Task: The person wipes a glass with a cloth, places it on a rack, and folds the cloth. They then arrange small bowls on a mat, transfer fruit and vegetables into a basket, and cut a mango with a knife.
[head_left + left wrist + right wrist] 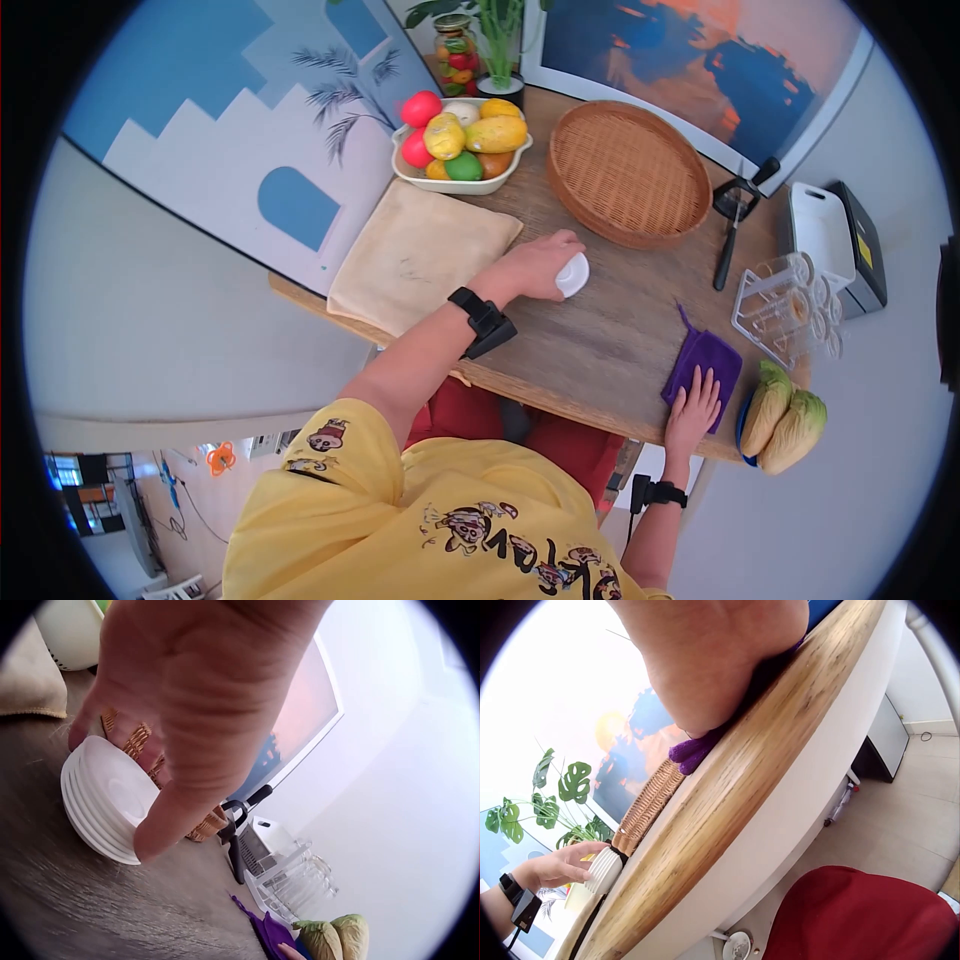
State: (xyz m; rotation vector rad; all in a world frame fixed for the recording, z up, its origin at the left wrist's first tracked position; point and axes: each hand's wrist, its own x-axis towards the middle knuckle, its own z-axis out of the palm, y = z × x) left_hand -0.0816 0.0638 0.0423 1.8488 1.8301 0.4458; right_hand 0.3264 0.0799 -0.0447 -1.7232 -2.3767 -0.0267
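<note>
My left hand (535, 268) grips a stack of small white saucers (573, 275) over the middle of the wooden table. Seen from the left wrist, several saucers (112, 799) sit nested and tilted on edge, with the thumb on one side and the fingertips on the other. At the table's front right, my right hand (693, 412) rests with fingers extended on a folded purple cloth (708, 355), whose hanging loop points away from me. In the right wrist view the hand (720, 660) covers most of the cloth (694, 754).
A round wicker tray (630, 175) lies behind the saucers. A beige cloth (425, 250) and a fruit-filled bowl (400, 163) are at left. On the right are a black-handled tool (727, 255), a glass rack (745, 320), a white box (822, 230) and cabbages (795, 425).
</note>
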